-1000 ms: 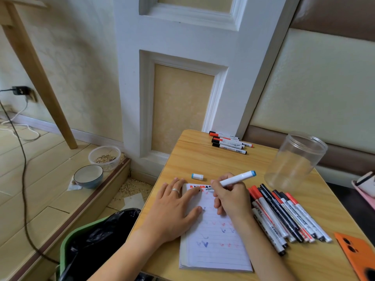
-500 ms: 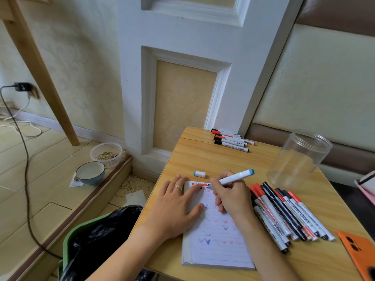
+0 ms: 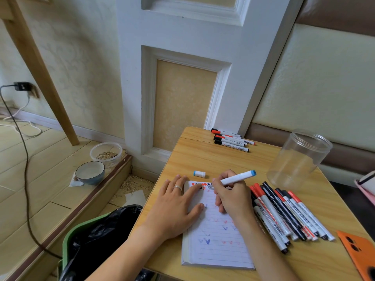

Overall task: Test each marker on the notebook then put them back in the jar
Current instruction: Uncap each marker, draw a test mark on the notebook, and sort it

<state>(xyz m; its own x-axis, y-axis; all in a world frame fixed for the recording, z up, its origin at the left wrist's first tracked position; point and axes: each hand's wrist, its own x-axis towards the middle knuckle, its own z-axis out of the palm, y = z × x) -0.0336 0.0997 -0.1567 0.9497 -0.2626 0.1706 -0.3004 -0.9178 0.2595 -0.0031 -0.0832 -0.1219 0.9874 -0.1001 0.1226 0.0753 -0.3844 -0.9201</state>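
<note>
Testing a blue-ended marker (image 3: 236, 178): the right hand (image 3: 230, 196) pinches the white barrel near its writing end, fingers curled round it, with the tip at the top of the lined notebook (image 3: 217, 238), where red, black and blue strokes already show. The left hand (image 3: 174, 207), fingers spread flat, presses on the notebook's left edge and the wooden table (image 3: 203, 159), holding the pad in place. The marker's blue cap (image 3: 199, 174) lies on the table just beyond the notebook. A row of capped markers (image 3: 284, 216), red and black, lies just right of the writing hand. A smaller group of markers (image 3: 231, 139) sits at the table's far edge. The clear plastic jar (image 3: 298, 159) stands well apart from the notebook, at the far right, and appears to hold no markers.

Handling, as judged: the marker looks light, rigid and smooth, best gripped low on the barrel for writing and at mid-barrel for carrying. The small cap could roll. The jar appears light and could tip if markers are dropped in carelessly. An orange phone case (image 3: 359, 252) lies at the near right corner.
</note>
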